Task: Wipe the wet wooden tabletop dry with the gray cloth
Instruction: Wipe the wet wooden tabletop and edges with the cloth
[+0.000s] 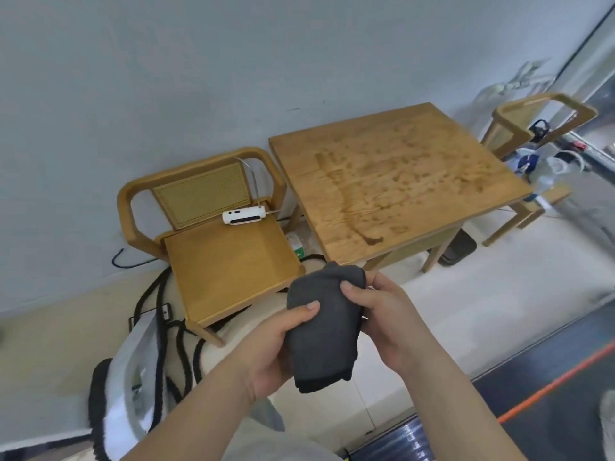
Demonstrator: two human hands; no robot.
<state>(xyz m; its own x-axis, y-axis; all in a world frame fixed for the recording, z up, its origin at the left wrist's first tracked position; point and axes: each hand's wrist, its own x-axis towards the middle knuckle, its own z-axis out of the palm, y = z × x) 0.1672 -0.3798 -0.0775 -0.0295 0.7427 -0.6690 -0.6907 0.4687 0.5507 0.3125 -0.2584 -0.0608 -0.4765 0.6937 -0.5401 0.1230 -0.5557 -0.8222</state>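
1. the gray cloth [324, 327] was folded into a thick pad and held in the air in front of the person, just short of the near corner of the desk [296, 151] and not touching it.
2. the left hand [276, 347] had its fingers curled under the pad with the thumb pressed on top. the right hand [382, 311] pinched the pad's upper part between thumb and fingers. both had hold of the cloth.
3. water [382, 181] lay over much of the desk top in streaks and beads, with a darker pool near the front edge. by my judgement, the wiping had not begun.
4. a pad folded this small would probably soak through quickly and then only smear the water about.
5. a stroke toward the front or left edge could push water off the desk. it might land on the chair [226, 261], on the white device [244, 217] on its seat, or on the black cables [159, 294] on the floor.
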